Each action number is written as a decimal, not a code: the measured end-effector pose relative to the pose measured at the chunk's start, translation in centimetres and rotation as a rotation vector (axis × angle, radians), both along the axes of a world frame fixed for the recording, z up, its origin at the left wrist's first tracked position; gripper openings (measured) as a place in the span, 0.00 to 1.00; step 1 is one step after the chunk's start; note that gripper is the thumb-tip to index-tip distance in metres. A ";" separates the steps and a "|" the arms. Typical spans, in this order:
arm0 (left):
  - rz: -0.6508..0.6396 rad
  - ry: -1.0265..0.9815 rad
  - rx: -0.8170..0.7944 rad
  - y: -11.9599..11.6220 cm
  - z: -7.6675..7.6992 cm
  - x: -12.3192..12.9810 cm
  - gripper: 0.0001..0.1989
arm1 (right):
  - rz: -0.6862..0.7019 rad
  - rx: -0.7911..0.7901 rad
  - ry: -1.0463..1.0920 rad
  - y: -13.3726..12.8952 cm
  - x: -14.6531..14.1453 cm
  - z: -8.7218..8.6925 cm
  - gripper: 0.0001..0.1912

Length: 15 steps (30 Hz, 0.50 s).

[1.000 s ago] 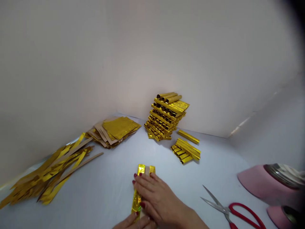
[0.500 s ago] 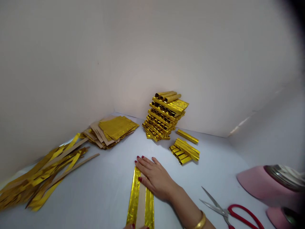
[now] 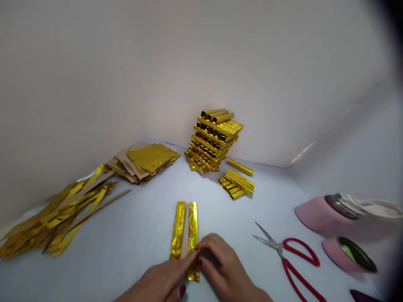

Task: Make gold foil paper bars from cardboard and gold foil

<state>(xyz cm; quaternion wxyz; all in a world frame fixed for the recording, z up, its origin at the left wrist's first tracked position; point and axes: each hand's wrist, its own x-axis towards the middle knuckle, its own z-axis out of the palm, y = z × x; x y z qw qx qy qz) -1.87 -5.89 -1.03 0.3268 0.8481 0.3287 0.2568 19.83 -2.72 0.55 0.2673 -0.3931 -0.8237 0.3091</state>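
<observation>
A gold foil paper lies on the white table, its two long sides folded inward with a narrow brown strip of backing showing between them. My right hand has its fingers curled and pinched at the paper's right edge. From the lower left, my left hand reaches across the near part of the paper, and its fingertips meet the right hand's at that same edge. Both hands cover some of the paper. Red-handled scissors lie with their blades apart to the right of my right hand.
A stack of rolled gold paper tubes stands at the back wall. Several flat gold tubes lie in front of it. Gold sheets are piled back left, beside loose strips. A pink container and pink cup are at right.
My right hand has drawn back from the paper's far end to its near right edge. My left hand has come further into view and joined it. The view has shifted slightly.
</observation>
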 end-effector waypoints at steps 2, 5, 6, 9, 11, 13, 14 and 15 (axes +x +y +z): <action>0.015 -0.059 -0.090 0.1 0.9 -0.5 0.37 | 0.020 -0.015 -0.054 -1.7 0.4 -0.2 0.16; 0.060 -0.101 -0.073 0.5 1.2 -0.6 0.37 | 0.022 0.120 -0.130 -2.5 0.4 -1.2 0.19; 0.082 -0.105 -0.055 0.5 1.1 -0.4 0.36 | 0.020 0.177 -0.135 -2.4 0.3 -1.5 0.15; 0.137 -0.069 -0.006 0.4 0.6 0.0 0.27 | 0.016 0.312 -0.121 -2.0 0.1 -2.3 0.05; 0.151 -0.003 0.034 0.2 0.5 0.2 0.17 | 0.011 0.365 -0.112 -1.9 0.0 -2.6 0.09; 0.159 0.057 0.070 0.1 0.5 0.0 0.10 | -0.002 0.412 -0.107 -1.9 0.1 -2.7 0.12; 0.161 0.083 0.087 0.1 0.6 -0.1 0.08 | -0.006 0.435 -0.111 -1.9 0.2 -2.9 0.13; 0.160 0.104 0.107 0.2 0.7 -0.3 0.06 | -0.007 0.461 -0.121 -1.9 0.3 -3.1 0.13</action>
